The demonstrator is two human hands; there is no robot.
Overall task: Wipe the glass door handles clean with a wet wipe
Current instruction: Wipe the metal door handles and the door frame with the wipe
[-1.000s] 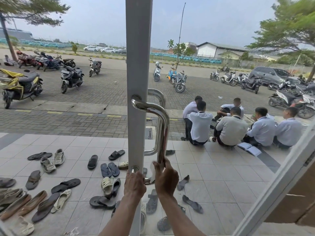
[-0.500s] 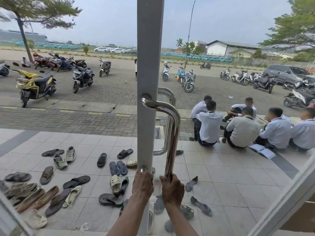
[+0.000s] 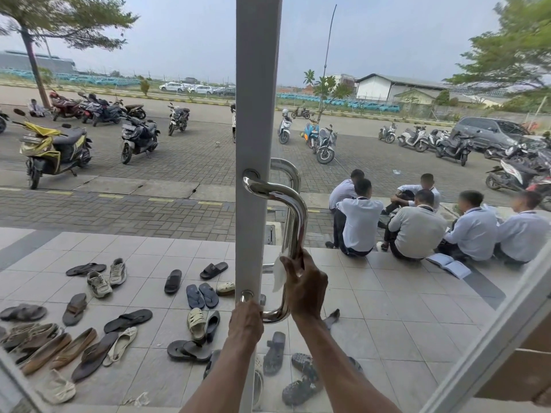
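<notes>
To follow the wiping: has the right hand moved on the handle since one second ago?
Yes. The right hand has slid up the handle, away from its lower bend.

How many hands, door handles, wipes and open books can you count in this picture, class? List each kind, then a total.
Hands: 2, the left hand and the right hand
Door handles: 2, the near handle and the far handle
Wipes: 1, the wipe
Open books: 1, the book
Total: 6

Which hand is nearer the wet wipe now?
Right. The right hand holds the wet wipe against the handle; the left hand grips the door frame lower down, clear of it.
</notes>
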